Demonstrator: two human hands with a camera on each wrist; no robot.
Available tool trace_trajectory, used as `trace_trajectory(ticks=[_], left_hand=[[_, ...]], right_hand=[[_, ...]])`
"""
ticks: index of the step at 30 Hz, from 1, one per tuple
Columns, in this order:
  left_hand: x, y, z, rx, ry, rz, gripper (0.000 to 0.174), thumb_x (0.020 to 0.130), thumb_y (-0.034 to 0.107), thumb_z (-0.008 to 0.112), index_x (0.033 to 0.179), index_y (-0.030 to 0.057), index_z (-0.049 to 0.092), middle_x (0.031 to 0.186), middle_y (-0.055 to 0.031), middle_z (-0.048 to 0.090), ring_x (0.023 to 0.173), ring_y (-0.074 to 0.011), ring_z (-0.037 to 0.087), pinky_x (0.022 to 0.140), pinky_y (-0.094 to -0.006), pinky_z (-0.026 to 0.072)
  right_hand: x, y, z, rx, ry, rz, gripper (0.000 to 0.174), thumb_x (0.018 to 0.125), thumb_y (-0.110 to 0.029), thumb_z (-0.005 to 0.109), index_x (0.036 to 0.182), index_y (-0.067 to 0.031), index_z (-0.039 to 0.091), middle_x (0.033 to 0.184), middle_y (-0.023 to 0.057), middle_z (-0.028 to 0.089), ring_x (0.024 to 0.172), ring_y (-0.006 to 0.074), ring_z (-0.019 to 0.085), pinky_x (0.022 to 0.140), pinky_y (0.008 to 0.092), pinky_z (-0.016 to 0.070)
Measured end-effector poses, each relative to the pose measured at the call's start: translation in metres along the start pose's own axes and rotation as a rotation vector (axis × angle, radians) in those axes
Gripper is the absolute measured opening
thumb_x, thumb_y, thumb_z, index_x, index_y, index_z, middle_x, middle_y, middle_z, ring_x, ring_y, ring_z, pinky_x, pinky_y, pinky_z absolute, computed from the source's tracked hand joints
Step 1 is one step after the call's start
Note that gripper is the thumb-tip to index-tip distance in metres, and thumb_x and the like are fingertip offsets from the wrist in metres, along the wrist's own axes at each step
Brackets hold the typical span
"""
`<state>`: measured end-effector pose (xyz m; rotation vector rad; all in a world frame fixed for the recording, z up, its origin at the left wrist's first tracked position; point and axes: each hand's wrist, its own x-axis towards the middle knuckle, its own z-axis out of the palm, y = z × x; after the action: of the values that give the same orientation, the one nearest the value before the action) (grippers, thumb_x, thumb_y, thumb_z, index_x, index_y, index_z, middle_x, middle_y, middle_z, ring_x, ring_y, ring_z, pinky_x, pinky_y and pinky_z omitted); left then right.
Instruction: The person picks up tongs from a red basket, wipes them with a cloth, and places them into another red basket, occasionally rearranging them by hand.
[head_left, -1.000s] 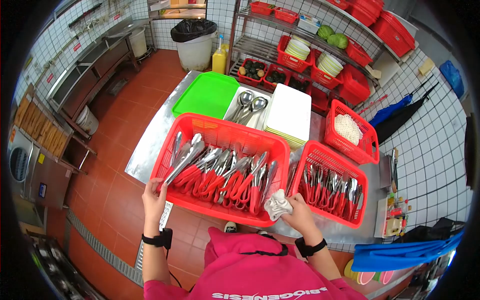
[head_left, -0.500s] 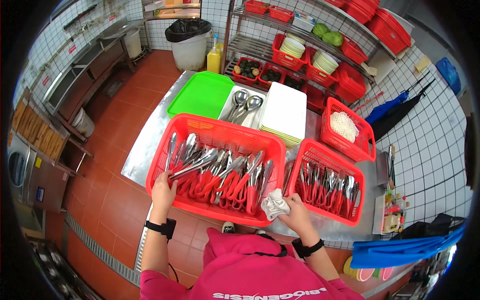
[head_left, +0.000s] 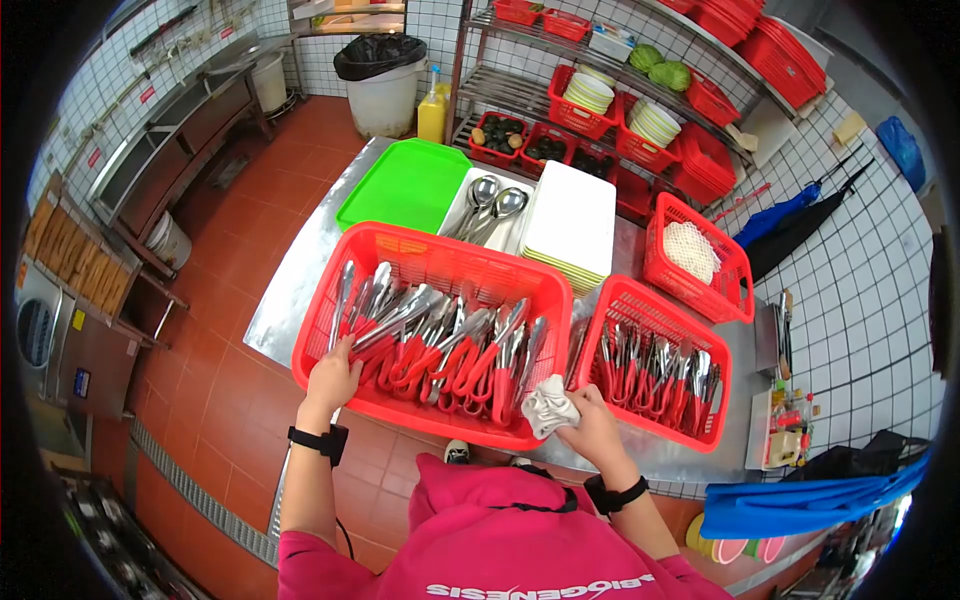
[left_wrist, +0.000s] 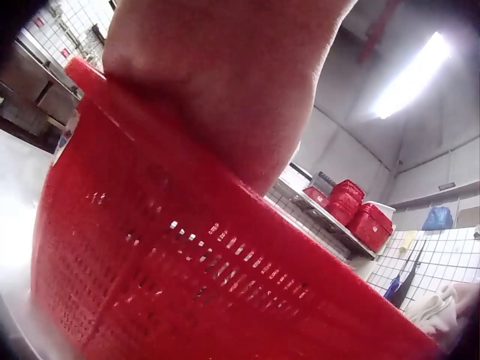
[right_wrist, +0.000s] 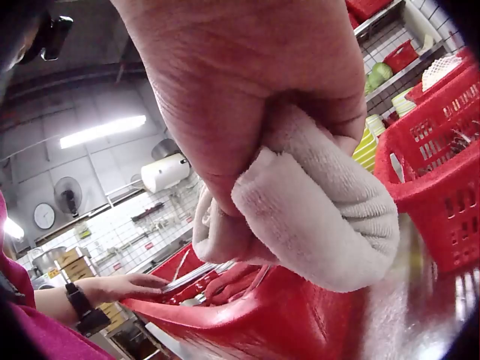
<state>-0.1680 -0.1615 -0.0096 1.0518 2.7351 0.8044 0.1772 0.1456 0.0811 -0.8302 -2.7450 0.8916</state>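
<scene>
Left hand (head_left: 333,378), a second ago outside the near corner of the big red basket (head_left: 430,243), now reaches over the rim onto the red-handled tongs (head_left: 455,352) heaped inside; whether its fingers clasp one cannot be told. Right hand (head_left: 592,425) stays balled round a white cloth (head_left: 549,405) at that basket's front edge, beside the smaller basket (head_left: 660,300)

the left hand (head_left: 333,378) has moved off the big red basket's (head_left: 440,248) near corner, in over its rim onto the tongs (head_left: 405,318).
</scene>
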Motion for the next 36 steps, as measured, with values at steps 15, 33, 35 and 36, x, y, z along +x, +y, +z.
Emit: trace_trajectory(ticks=[15,33,35,36], left_hand=[[0.008,0.011,0.018,0.025,0.085,-0.162,0.050,0.092,0.016,0.065,0.139,0.0013,0.054,0.120,-0.0274,0.067,0.109,-0.0444,0.065,0.091,-0.0512,0.0533],[0.007,0.302,0.059,-0.336,-0.122,0.300,0.013,0.088,0.011,0.076,0.095,0.0018,0.072,0.102,-0.0149,0.074,0.096,-0.0328,0.071,0.084,-0.0397,0.0554],[0.006,0.338,0.078,-0.308,-0.262,0.343,0.020,0.091,0.021,0.073,0.097,0.0024,0.072,0.102,-0.0150,0.073,0.097,-0.0331,0.070,0.084,-0.0402,0.0556],[0.006,0.359,0.083,-0.297,-0.333,0.401,0.019,0.093,0.020,0.072,0.099,0.0020,0.072,0.103,-0.0150,0.073,0.096,-0.0320,0.070,0.084,-0.0392,0.0554]], right_hand=[[-0.048,0.066,-0.051,0.176,-0.141,-0.059,0.050,0.072,-0.015,0.077,0.120,-0.0048,0.070,0.106,0.0147,0.059,0.102,0.0351,0.062,0.090,0.0407,0.0508],[-0.172,0.301,-0.005,-0.082,0.141,0.720,0.047,0.070,-0.025,0.079,0.114,-0.0100,0.072,0.117,0.0220,0.061,0.100,0.0424,0.067,0.088,0.0498,0.0556],[-0.167,0.298,-0.008,-0.045,0.155,0.707,0.050,0.070,-0.023,0.079,0.116,-0.0077,0.071,0.120,0.0217,0.061,0.104,0.0425,0.066,0.090,0.0500,0.0552],[-0.165,0.300,-0.008,-0.030,0.158,0.714,0.050,0.070,-0.023,0.079,0.116,-0.0077,0.071,0.120,0.0217,0.061,0.104,0.0425,0.066,0.090,0.0500,0.0552]])
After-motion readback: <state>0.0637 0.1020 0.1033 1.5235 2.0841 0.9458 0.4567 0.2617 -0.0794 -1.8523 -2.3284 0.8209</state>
